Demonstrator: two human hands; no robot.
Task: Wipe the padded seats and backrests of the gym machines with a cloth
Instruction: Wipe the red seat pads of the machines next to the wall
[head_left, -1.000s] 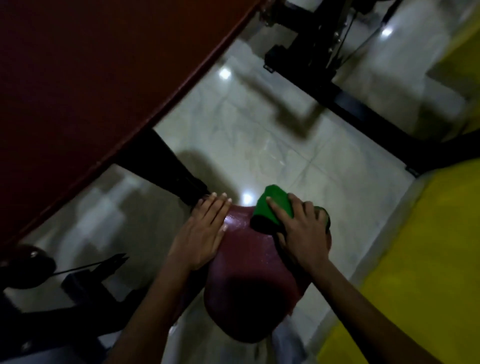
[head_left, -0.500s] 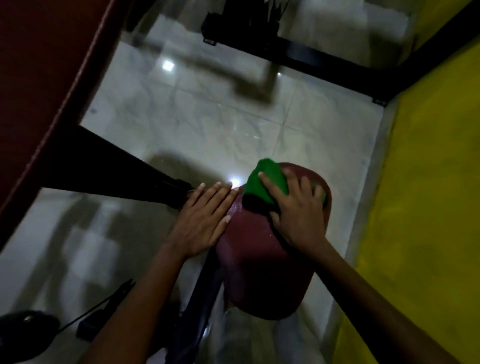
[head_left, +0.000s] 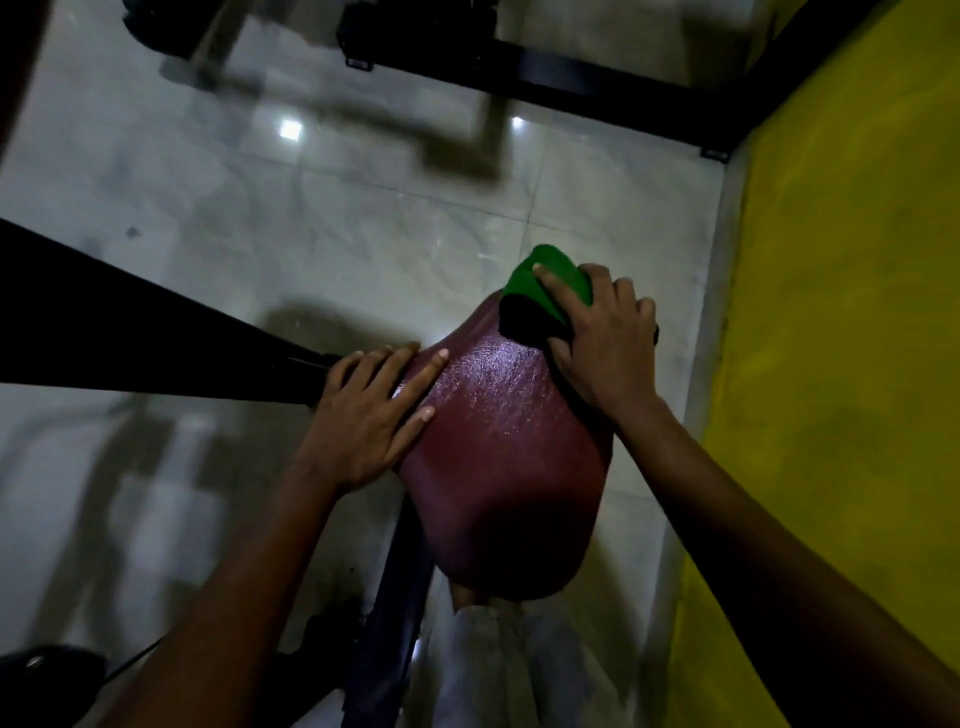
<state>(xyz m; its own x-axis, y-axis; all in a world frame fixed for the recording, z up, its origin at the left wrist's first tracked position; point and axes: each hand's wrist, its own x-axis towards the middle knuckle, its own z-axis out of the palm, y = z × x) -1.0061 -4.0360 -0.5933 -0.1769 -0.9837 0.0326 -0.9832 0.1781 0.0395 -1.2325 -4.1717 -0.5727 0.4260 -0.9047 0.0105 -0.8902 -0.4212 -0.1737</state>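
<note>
A dark red padded seat (head_left: 509, 457) fills the middle of the head view, its upper surface glistening. A green cloth (head_left: 550, 280) lies folded over the seat's far end. My right hand (head_left: 602, 343) grips the cloth, index finger stretched across its top and thumb tucked under its dark fold. My left hand (head_left: 369, 415) rests flat on the seat's left edge, fingers straight and pointing toward the cloth. Part of the cloth is hidden under my right palm.
A black machine frame bar (head_left: 130, 338) runs in from the left to the seat. Another black frame bar (head_left: 545, 83) crosses the far floor. A yellow wall (head_left: 841, 364) stands close on the right. Pale glossy floor tiles (head_left: 322, 218) surround the seat.
The view has swung, so the seat sits more centred and the red backrest at the left has left the view. My right hand and cloth stay at the seat's far end; my left hand stays flat.
</note>
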